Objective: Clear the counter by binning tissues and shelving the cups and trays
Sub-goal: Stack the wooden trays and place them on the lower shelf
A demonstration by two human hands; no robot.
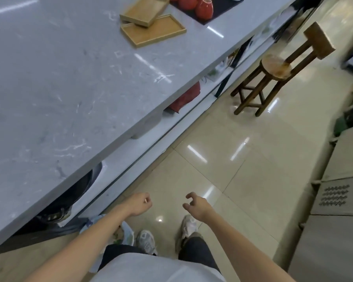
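Note:
Two wooden trays lie on the grey marble counter [59,88] at the far end, the upper tray [144,10] tilted across the lower tray [153,32]. Behind them several red cups [204,8] stand on a dark mat [220,9]. My left hand [140,204] hangs low over the floor beside the counter's edge, fingers curled in with nothing visible in them. My right hand [196,204] hangs beside it, fingers loosely apart and holding nothing. A bin lined with a pale blue bag [126,234] shows under my left forearm, mostly hidden.
Open shelves [171,127] run beneath the counter, holding a red cloth [186,97], a dark pot [77,190] and a grey box. A wooden stool [273,74] stands on the tiled floor ahead. Metal cabinets [338,196] line the right side.

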